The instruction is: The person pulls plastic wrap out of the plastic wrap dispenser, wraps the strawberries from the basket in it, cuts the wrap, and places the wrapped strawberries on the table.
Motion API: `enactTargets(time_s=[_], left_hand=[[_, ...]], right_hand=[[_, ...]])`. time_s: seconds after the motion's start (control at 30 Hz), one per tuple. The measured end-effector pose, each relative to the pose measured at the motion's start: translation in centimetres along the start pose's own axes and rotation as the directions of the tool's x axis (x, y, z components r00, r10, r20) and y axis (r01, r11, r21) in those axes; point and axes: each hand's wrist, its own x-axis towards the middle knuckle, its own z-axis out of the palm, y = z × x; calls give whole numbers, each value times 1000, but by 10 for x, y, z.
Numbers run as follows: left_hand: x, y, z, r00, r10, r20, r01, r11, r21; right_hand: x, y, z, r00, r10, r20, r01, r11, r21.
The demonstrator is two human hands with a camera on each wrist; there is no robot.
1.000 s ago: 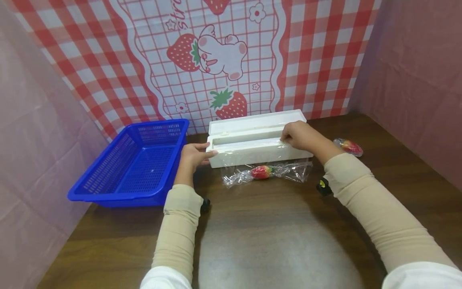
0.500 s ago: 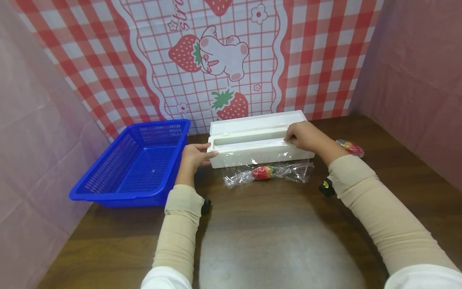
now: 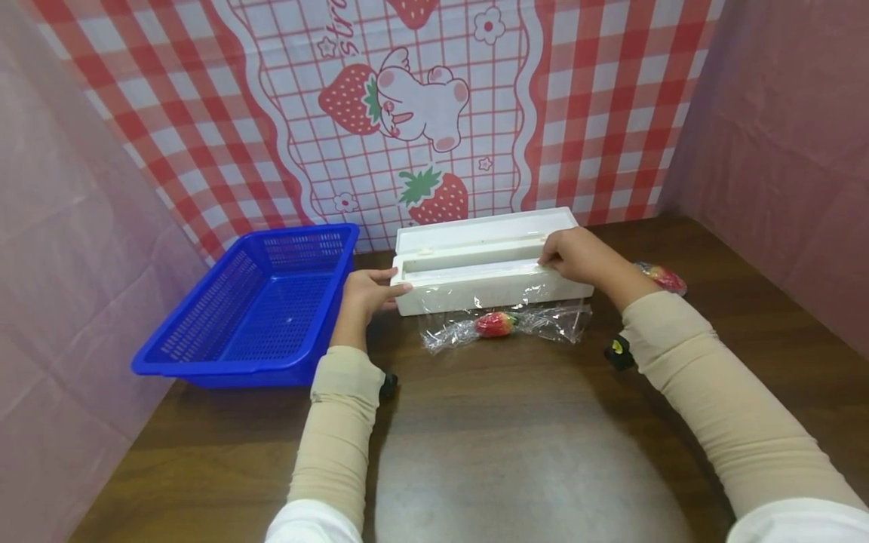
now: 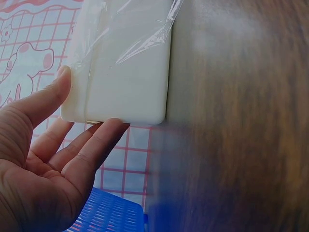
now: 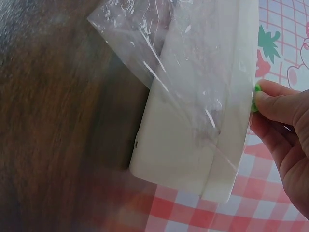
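Note:
A long white cling film dispenser with its lid tipped back stands at the rear of the table. My left hand grips its left end, thumb against the edge and fingers at the end face, as the left wrist view shows. With thumb and finger, my right hand pinches a small green slide cutter on the dispenser's long edge, near the right end. Clear cling film drapes over the front side. On the table before it lies a red toy strawberry in crumpled film.
A blue plastic basket stands left of the dispenser, close to my left hand. Another film-wrapped strawberry lies to the right, partly behind my right forearm. A strawberry-print cloth hangs behind the table.
My right hand has slid slightly to the right along the dispenser's edge. The left hand keeps its grip, and the strawberries have stayed put.

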Motion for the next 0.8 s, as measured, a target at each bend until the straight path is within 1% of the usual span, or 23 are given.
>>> enactTargets(time_s=[0.57,0.8], left_hand=[[-1,0,0,1000,-1,-3,1,1000,15],[-1,1,-1,1000,-2,-3,2,1000,19]], right_hand=[[-6,4,-5,999,37,10,-37,999,-22],[-10,8,-8,997,81,18,-80,996,-27]])
